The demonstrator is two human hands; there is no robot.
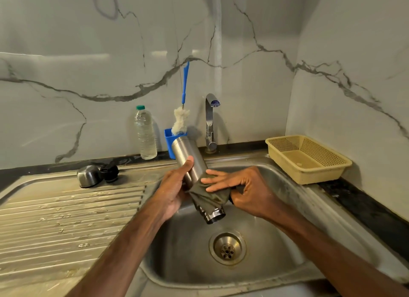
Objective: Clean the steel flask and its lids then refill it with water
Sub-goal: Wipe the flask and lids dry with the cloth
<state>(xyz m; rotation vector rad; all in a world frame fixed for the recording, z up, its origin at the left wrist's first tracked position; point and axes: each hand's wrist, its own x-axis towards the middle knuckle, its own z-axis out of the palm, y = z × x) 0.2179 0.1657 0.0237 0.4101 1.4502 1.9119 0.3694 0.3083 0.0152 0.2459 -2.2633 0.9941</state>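
Holding the steel flask [188,150] tilted over the sink [287,241], mouth down toward 5 o'clock, base up at 11. Left grip [174,186] is wrapped round its body. Right grip [239,186] pinches a dark green cloth [210,197] onto the flask, fingers flat on it. Steel cap [89,176] and black stopper [110,172] sit side by side on the ribbed surface at 9 o'clock.
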